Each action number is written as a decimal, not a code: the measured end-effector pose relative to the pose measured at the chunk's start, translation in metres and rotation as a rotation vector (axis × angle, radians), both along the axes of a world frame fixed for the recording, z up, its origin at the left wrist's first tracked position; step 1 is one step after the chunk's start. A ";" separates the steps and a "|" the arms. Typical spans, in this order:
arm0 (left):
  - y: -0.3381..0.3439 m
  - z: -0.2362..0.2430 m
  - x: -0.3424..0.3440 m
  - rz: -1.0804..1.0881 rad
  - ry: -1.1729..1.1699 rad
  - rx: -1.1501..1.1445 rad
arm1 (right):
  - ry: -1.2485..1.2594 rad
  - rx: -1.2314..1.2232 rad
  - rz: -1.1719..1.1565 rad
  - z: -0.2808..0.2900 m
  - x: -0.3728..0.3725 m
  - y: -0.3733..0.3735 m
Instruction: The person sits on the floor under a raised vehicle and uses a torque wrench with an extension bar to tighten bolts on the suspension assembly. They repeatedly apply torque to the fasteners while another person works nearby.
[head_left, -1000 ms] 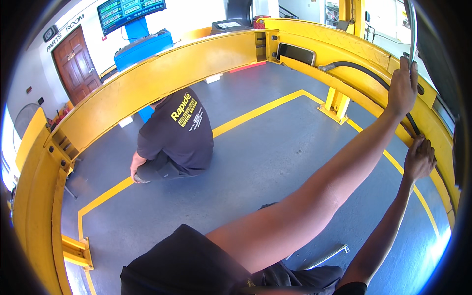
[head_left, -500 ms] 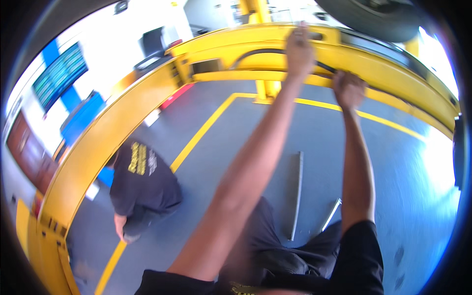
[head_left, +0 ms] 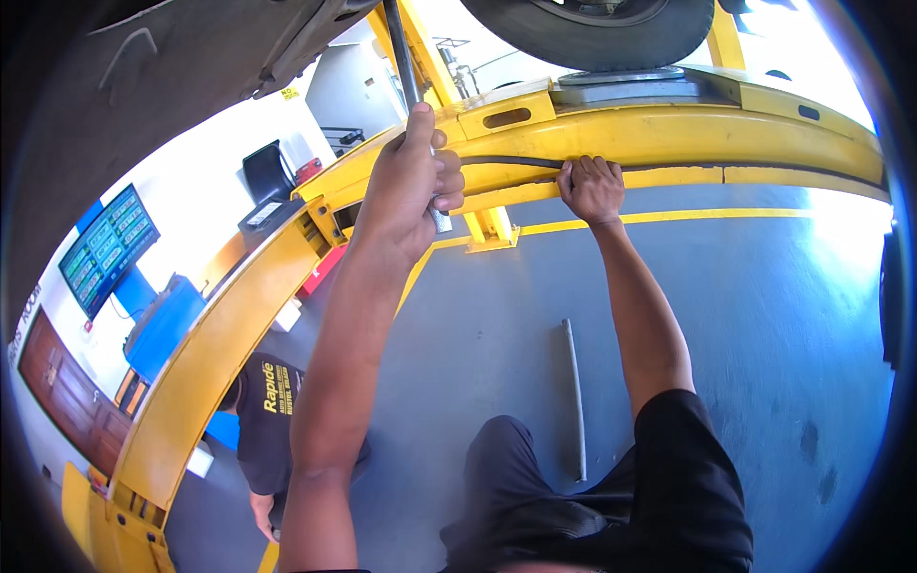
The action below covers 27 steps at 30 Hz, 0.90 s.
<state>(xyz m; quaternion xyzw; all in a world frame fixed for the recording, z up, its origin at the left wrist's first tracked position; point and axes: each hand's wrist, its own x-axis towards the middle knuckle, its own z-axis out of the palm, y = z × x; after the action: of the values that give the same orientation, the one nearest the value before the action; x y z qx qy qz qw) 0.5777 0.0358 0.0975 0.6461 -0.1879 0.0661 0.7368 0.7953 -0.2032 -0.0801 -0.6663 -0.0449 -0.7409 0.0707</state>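
Observation:
My left hand [head_left: 409,186] is closed round a grey metal bar [head_left: 401,59]. The bar slants upward toward the vehicle underside [head_left: 210,67], and its lower tip pokes out below my fist. Further right, my right hand [head_left: 592,189] is closed over the lower lip of a yellow lift beam [head_left: 669,138], its fingers curled against it. A black hose [head_left: 511,160] runs along the beam up to this hand. Whether my fingers also hold the hose cannot be made out.
A tyre [head_left: 597,33] stands on a round plate on the beam. A long metal rod [head_left: 575,401] lies on the blue floor. At lower left a person in a dark shirt [head_left: 263,420] bends down beside a yellow side rail [head_left: 220,353]. A wall screen [head_left: 110,250] hangs beyond.
The view has swung and shows more of the vehicle underside. My left hand is now farther from the right one, with the bar plainly visible. My right hand keeps to the beam.

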 end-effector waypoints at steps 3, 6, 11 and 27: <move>-0.001 -0.003 0.003 -0.050 0.008 -0.051 | 0.093 0.007 0.077 0.000 -0.007 0.000; 0.002 0.004 0.013 -0.101 -0.041 -0.070 | 0.140 0.024 0.135 0.001 -0.014 0.001; 0.001 0.026 0.050 -0.122 -0.149 -0.061 | 0.141 0.043 0.151 0.006 -0.019 0.003; -0.029 0.110 0.211 -0.221 -0.631 -0.273 | 0.278 -0.075 0.112 -0.007 0.002 -0.002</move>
<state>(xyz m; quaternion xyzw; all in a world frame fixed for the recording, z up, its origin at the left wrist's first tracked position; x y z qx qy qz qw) 0.7887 0.0068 0.2076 0.4652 -0.4642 0.2067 0.7248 0.7972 -0.2048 -0.0874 -0.7611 -0.0993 -0.6343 0.0923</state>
